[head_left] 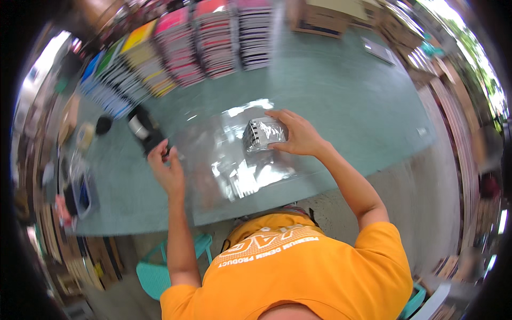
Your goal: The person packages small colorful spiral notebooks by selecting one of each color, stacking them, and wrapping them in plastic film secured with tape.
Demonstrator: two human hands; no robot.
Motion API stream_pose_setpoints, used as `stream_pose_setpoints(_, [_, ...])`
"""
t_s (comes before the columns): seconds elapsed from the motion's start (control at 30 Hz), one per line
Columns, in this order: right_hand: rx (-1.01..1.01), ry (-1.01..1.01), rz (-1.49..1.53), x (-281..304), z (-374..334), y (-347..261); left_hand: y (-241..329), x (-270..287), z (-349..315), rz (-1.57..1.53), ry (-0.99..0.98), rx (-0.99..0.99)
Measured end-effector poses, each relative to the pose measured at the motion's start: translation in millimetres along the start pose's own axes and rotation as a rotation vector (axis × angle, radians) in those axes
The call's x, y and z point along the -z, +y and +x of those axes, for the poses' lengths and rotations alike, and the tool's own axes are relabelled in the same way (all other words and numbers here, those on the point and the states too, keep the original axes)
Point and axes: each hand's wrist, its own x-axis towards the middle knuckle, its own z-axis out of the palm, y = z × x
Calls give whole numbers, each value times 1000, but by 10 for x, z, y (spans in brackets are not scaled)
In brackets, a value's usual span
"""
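Orange T-shirt [298, 272]: nearest the camera, on the person at the smooth green worktop [368, 133].
Coloured stacks [178, 50]: piles of thin flat items, blue through yellow to pink and red, along the back.
Black oblong object with white patch [152, 137]: slanting toward the left hand [166, 162].
Left fingers: nearly together at its near end; cannot tell whether they grip anything.
Clear glossy plastic film [226, 160]: spread between the hands.
Small black-and-white block in shiny wrap [259, 135]: over the film's right half.
Right hand [300, 133]: partly open, thumb and fingers holding the block.
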Motion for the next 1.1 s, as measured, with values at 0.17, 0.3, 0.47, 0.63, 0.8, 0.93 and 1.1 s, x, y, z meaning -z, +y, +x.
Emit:
stream_pose_setpoints(0.17, [41,60,-312,918,-1020,1353,750,-866,-309,-101,-314,-158])
stream_pose_setpoints(0.3, [-448,219,-339,1022,-1811,1937,1439,-1519,-680,-194,-551,-239])
stream_pose_setpoints(0.47, [-668,418,-483,1213,-1845,2444,1870,-2006,-909,-188,-738,-378])
stream_pose_setpoints(0.63, [-672,613,-383,2055,-2094,3897,2080,-2186,-833,-74,-781,-358])
stream_pose_setpoints(0.8, [-785,874,-414,2571,-2218,4895,2143,-2161,-746,39,-796,-334])
stream_pose_setpoints(0.93, [-1019,992,-476,2905,-2417,5549,2125,-2145,-706,118,-814,-269])
stream_pose_setpoints(1.1, [-1148,1030,-531,3250,-2751,6046,2086,-2172,-721,187,-867,-222])
